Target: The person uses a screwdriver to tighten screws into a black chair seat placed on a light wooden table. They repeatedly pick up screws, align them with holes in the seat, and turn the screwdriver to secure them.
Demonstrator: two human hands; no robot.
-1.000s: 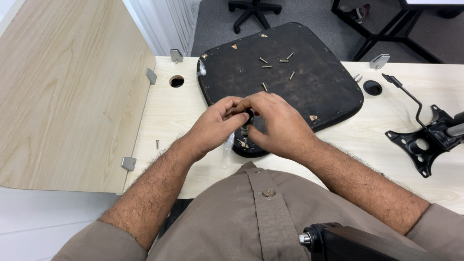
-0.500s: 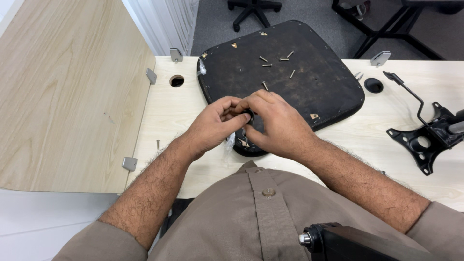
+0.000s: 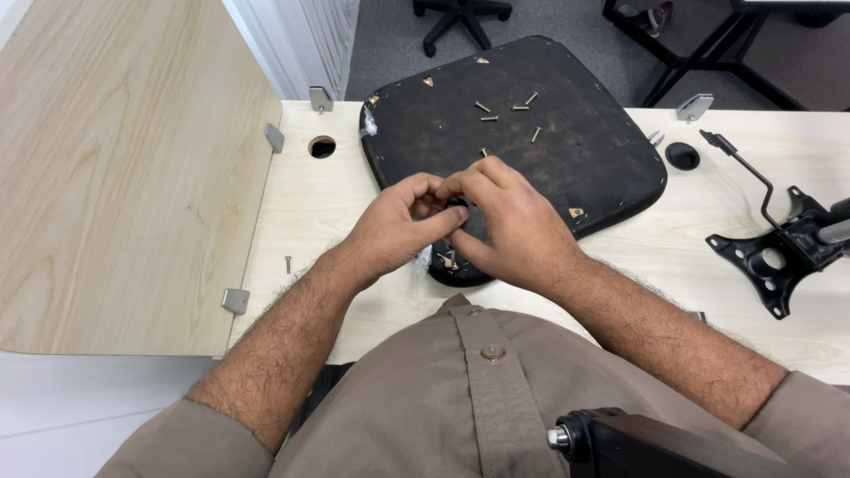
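You are bringing both hands together over the near edge of the upturned black seat cushion (image 3: 567, 168), which is lying underside-up on the pale tabletop (image 3: 673, 257) so that its mounting face is open to you. Your left hand (image 3: 394, 226) is curling in from the side and your right hand (image 3: 513, 221) is covering the spot from above; the fingers of both are closing narrowly on something small between them, but the hands are hiding it, so you cannot tell from here exactly what is pinched.

Just below your hands a small dark part (image 3: 456, 265) with a few pale screws on it is sitting at the cushion's front edge, close enough to be picked from without reaching. More loose screws (image 3: 509, 111) are resting on the cushion's flat underside, where they are not rolling away. One stray screw (image 3: 288, 264) is lying on the tabletop near the wooden partition (image 3: 124, 168). The black metal chair mechanism (image 3: 784, 252) with its lever is parked well apart at your right, out of the working area.
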